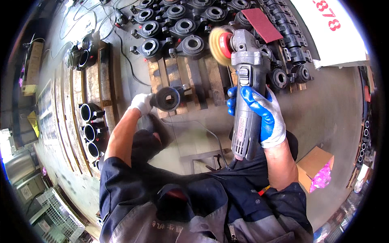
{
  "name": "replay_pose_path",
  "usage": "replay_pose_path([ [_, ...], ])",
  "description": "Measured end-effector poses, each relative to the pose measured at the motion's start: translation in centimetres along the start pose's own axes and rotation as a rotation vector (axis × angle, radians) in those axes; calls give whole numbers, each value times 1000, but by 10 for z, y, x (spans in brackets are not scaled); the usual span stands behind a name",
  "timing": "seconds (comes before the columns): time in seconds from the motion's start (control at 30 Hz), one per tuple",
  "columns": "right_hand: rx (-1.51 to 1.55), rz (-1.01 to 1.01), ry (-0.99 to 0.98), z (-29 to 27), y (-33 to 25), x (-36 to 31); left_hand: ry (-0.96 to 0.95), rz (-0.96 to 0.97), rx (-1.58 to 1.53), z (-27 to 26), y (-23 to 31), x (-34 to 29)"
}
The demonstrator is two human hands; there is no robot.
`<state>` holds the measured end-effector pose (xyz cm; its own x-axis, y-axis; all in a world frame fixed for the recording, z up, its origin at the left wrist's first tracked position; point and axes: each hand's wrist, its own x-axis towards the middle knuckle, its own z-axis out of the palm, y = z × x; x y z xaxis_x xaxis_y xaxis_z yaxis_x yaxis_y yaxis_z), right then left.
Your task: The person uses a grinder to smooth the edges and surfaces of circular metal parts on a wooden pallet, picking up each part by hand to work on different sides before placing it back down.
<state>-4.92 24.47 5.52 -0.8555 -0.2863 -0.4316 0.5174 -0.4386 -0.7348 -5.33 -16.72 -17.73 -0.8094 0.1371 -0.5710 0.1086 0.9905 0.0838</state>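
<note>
while the right hand (270, 117) grips a grinder (243, 121), the left hand (142, 104), partly hidden, holds a black casting (161, 99).

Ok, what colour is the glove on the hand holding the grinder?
The glove on the right hand is white and blue; see the head view.

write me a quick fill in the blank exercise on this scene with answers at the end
The right hand, gloved in white and ____, holds an angle grinder.
The left hand, gloved in ____, grips a dark part with a round opening.
The crumpled plastic in the cardboard box is ____.
The rows of dark parts stand on a wooden ____.

Missing words: blue; white; pink; pallet
</note>
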Motion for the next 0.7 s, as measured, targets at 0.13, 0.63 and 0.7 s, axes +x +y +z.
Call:
replay_pose_path([
  [0.13, -20, 7, -9, 0, 2, 0, 64, -35, -104, 23, -11, 0],
  [0.63, -56, 15, -44, -1, 11, -4, 36, 40, -88, -97, 60, -102],
  [0.7, -78, -2, -47, -6, 13, -4, 65, 195, -389, -118, 97, -119],
])
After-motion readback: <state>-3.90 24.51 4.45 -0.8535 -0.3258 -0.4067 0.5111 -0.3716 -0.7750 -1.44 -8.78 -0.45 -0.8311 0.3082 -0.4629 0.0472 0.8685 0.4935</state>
